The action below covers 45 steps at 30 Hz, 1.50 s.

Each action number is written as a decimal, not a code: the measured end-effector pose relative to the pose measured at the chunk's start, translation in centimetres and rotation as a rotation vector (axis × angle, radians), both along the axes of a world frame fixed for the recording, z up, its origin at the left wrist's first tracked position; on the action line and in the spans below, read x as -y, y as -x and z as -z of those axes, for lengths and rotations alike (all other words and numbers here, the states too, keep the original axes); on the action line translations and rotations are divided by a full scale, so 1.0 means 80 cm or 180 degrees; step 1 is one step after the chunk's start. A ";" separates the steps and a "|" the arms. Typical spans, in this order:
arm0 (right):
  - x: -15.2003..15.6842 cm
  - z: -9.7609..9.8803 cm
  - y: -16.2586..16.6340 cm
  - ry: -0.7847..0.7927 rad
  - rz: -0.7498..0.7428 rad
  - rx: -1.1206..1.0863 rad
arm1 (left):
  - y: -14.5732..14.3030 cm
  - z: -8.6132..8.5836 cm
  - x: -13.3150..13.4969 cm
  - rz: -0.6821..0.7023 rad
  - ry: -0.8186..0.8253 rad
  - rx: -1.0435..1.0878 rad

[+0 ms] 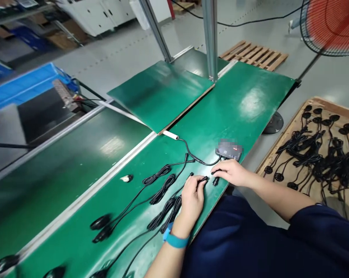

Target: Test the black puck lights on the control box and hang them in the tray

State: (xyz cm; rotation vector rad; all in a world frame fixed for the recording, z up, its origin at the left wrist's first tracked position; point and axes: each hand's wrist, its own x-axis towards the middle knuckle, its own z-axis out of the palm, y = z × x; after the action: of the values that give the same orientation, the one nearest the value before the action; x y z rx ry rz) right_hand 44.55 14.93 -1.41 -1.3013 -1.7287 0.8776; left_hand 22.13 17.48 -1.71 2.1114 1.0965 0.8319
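My left hand (192, 197), with a blue wristband, pinches a black cable connector (203, 179) near the table's front edge. Facing it across a small gap, my right hand (230, 172) is closed on another black cable connector (215, 172). Just below my right fingers hangs a further black plug (216, 181). Behind that hand sits a small dark grey box (229, 150) with leads, one running to a white tube (171, 134). Beside and beyond my left hand lie bundled black cables (164, 183) with round black ends (101, 222).
The green tabletop (235, 104) carries a raised green board (162, 96) and metal posts (210, 42). A small whitish piece (126, 178) lies left of the cables. At right are a wooden tray (290, 154) of black cables and a red fan (333, 25). A pallet (253, 55) lies behind.
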 end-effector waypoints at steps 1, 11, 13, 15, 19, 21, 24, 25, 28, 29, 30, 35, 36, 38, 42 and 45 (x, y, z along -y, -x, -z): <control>0.002 0.000 0.000 -0.0122 -0.0042 0.0049 | -0.002 -0.001 0.000 0.0062 -0.0049 -0.0030; 0.010 0.008 0.003 -0.0515 -0.0065 0.0447 | -0.015 -0.020 -0.006 0.0491 0.0085 -0.0530; 0.011 0.010 0.000 -0.0502 0.0023 0.0494 | -0.019 -0.022 -0.009 0.0555 0.0157 -0.0560; 0.009 0.011 -0.004 -0.0431 0.0081 0.0519 | -0.024 -0.021 -0.011 0.0551 0.0177 -0.0593; 0.003 0.014 -0.009 -0.0274 0.0014 0.0558 | -0.029 -0.022 -0.013 0.0616 0.0103 -0.0770; 0.002 0.014 -0.009 -0.0268 0.0031 0.0624 | -0.022 -0.032 -0.020 0.0750 0.0009 -0.0831; 0.003 0.015 -0.005 -0.0451 0.0219 0.0680 | 0.013 -0.053 -0.053 0.0436 -0.0271 -0.0927; 0.003 0.015 -0.004 -0.0558 0.0280 0.0669 | 0.033 -0.059 -0.069 0.0126 -0.0388 -0.1017; 0.004 0.013 -0.002 -0.0870 0.0364 0.0617 | 0.108 -0.068 -0.125 -0.1097 -0.0587 -0.1535; 0.004 0.013 -0.002 -0.0945 0.0388 0.0612 | 0.135 -0.066 -0.141 -0.1460 -0.0524 -0.1711; 0.003 0.013 -0.002 -0.1007 0.0409 0.0609 | 0.160 -0.063 -0.155 -0.1698 -0.0389 -0.1825; 0.003 0.016 -0.003 -0.1175 0.0443 0.0650 | 0.238 -0.040 -0.179 -0.1689 0.0074 -0.1766; 0.003 0.017 -0.003 -0.1185 0.0452 0.0664 | 0.243 -0.039 -0.176 -0.1685 0.0059 -0.1708; 0.004 0.017 -0.003 -0.1179 0.0501 0.0677 | 0.249 -0.047 -0.159 -0.1746 -0.0028 -0.1587; 0.005 0.014 -0.001 -0.1132 0.0668 0.0620 | 0.261 -0.086 -0.063 -0.1866 -0.0845 -0.0895; 0.006 0.013 0.002 -0.1103 0.0729 0.0619 | 0.274 -0.105 0.054 -0.1784 -0.1471 -0.0804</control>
State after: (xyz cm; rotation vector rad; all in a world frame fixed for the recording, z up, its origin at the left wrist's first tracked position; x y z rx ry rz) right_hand 44.39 14.45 -2.47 -1.3448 -1.7409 0.3116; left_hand 0.19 13.15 6.70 2.3556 1.8264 1.1875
